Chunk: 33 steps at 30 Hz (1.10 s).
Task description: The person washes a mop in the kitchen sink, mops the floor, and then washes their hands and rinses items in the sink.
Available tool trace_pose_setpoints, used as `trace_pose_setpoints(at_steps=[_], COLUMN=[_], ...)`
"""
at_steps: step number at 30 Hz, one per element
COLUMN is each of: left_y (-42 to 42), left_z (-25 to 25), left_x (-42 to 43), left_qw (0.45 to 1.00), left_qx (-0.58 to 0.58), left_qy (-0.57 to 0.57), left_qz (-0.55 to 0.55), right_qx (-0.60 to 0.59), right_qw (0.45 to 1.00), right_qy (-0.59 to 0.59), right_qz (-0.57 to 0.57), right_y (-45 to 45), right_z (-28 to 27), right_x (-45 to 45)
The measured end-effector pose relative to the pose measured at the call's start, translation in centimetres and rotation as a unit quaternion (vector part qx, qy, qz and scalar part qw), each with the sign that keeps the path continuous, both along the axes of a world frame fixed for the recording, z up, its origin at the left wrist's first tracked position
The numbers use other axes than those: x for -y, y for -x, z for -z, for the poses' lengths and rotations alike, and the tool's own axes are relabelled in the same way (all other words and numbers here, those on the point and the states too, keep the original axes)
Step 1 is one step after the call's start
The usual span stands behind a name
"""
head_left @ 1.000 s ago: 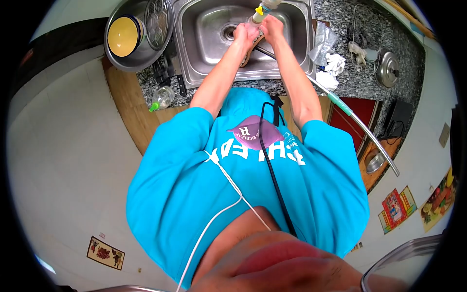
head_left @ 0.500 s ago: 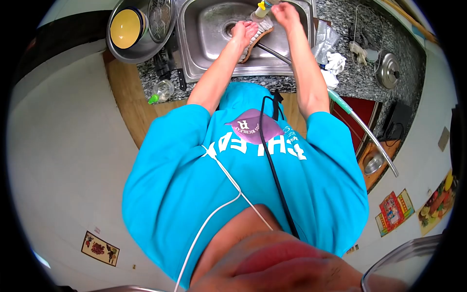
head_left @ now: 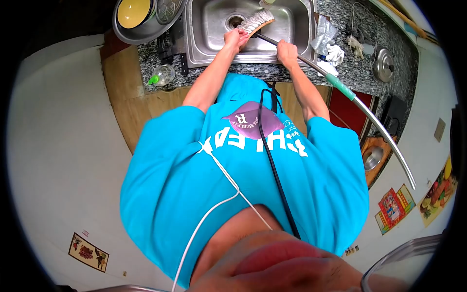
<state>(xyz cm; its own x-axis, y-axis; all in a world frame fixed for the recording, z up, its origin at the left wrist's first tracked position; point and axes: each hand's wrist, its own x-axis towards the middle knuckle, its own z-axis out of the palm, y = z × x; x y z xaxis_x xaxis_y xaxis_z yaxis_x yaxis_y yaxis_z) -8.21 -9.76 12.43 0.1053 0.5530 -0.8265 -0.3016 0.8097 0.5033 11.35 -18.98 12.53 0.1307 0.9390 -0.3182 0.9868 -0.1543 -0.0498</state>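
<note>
A long-handled broom [head_left: 255,23] with whitish bristles and a tan head lies with its head in the steel sink [head_left: 209,44]. My left hand [head_left: 236,40] is closed at the near left end of the broom head, its fingers partly hidden. My right hand [head_left: 287,52] is wrapped round the dark upper part of the handle, close to the head. From there the handle [head_left: 369,117], silver with a green band, runs over the counter's front edge to the lower right. The bristles are beside the drain [head_left: 234,22]. Part of the tap [head_left: 266,3] shows at the top.
Left of the sink, a metal basin [head_left: 146,34] holds a yellow bowl [head_left: 134,13]. A clear bottle with a green cap [head_left: 163,75] lies on the counter's front edge. To the right are white cloths [head_left: 334,55], clear plastic [head_left: 323,36] and a pot lid [head_left: 383,64].
My right hand has come down from the tap and taken hold of the broom handle. The broom head has shifted up and right, and the handle's far end has swung down and right.
</note>
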Motion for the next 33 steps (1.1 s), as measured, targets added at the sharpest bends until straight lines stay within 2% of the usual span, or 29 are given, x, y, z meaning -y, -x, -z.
trace_pose_setpoints(at_steps=[2, 4, 6, 11, 12, 14, 17, 18, 20, 21, 25, 26, 29, 32, 33], left_y=[0.6, 1.0, 1.4, 2.7, 3.0, 3.6, 4.7, 5.1, 5.9, 6.4, 7.0, 7.1, 7.1, 7.1, 7.1], left_z=[0.7, 0.1, -0.5, -0.6, -0.8, -0.8, -0.8, -0.9, -1.0, -1.0, -0.8, -0.8, -0.7, -0.4, -1.1], left_x=[0.7, 1.2, 1.4, 2.5, 2.4, 2.4, 3.1, 3.2, 3.2, 3.3, 4.0, 4.6, 5.0, 5.3, 5.5], left_qw=[1.000, 0.996, 0.995, 0.988, 0.986, 0.985, 0.984, 0.983, 0.982, 0.981, 0.971, 0.971, 0.971, 0.965, 0.962], left_qx=[0.000, 0.000, 0.013, -0.005, -0.011, 0.001, 0.012, 0.013, 0.011, 0.009, 0.003, 0.004, 0.043, 0.027, 0.029], left_qy=[-0.008, -0.041, -0.037, -0.059, -0.062, -0.072, -0.086, -0.089, -0.096, -0.102, -0.120, -0.118, -0.095, -0.114, -0.117], left_qz=[0.016, 0.075, 0.089, 0.142, 0.155, 0.158, 0.159, 0.159, 0.162, 0.166, 0.207, 0.210, 0.213, 0.234, 0.245], right_qx=[0.007, -0.027, -0.020, -0.134, -0.174, -0.181, -0.348, -0.347, -0.432, -0.431, -0.557, -0.556, -0.611, -0.561, -0.586], right_qw=[1.000, 0.999, 0.999, 0.983, 0.973, 0.972, 0.908, 0.908, 0.840, 0.841, 0.727, 0.726, 0.663, 0.698, 0.683], right_qy=[-0.021, 0.027, 0.026, 0.054, 0.052, 0.036, 0.033, 0.033, 0.059, 0.061, 0.041, 0.041, 0.026, 0.022, 0.033], right_qz=[-0.021, -0.002, 0.012, 0.114, 0.145, 0.145, 0.231, 0.231, 0.322, 0.321, 0.398, 0.402, 0.431, 0.445, 0.436], right_y=[1.0, 1.7, 1.7, 4.3, 4.9, 5.8, 8.2, 8.9, 10.1, 10.7, 12.3, 12.5, 12.5, 10.9, 10.4], right_z=[-2.1, -4.1, -2.9, -3.8, -3.6, -1.7, -0.4, -0.3, -0.1, -0.4, -1.3, -1.4, -2.4, -3.2, -3.7], right_x=[-0.3, -0.5, -0.1, 1.4, 1.2, 1.0, 1.4, 1.6, 1.7, 2.1, 3.8, 4.3, 4.8, 5.0, 5.1])
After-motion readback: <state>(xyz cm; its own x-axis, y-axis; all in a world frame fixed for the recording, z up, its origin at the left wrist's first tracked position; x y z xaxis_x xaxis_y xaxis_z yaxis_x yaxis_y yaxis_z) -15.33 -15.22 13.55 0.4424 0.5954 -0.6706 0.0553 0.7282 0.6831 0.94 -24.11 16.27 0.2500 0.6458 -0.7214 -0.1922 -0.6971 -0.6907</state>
